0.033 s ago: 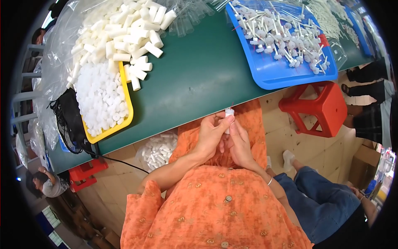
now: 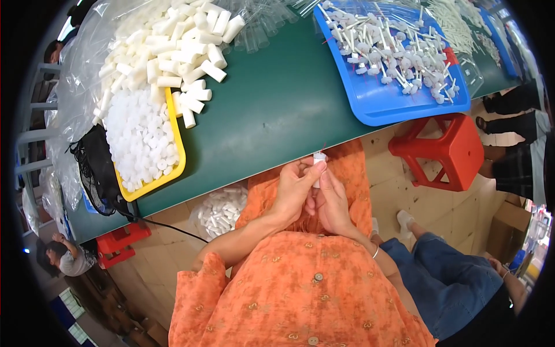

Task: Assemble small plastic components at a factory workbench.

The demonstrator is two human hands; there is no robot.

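Just in front of the table edge, a small white cylindrical part (image 2: 317, 165) stands roughly upright between my hands. A pale cap-like piece (image 2: 320, 156) shows at its top, with a thin red strand rising above. My left hand (image 2: 292, 188) is closed, its thumb pressed against the part's side. From the other side my right hand (image 2: 333, 202) is closed about the lower portion, thumb close to the left thumb. My fingers hide most of the part's lower end.
A yellow tray (image 2: 180, 139) of white plastic pieces stands left, near piled cream foam cylinders (image 2: 170, 52). A blue tray (image 2: 370, 107) at right bears white stemmed parts. Below are a bag of white pieces (image 2: 219, 214) and a red stool (image 2: 442, 153). Someone in jeans (image 2: 442, 277) sits at my right.
My hands and the white part stay almost where they were. The white shoe of the person at my right has shifted slightly to the right.
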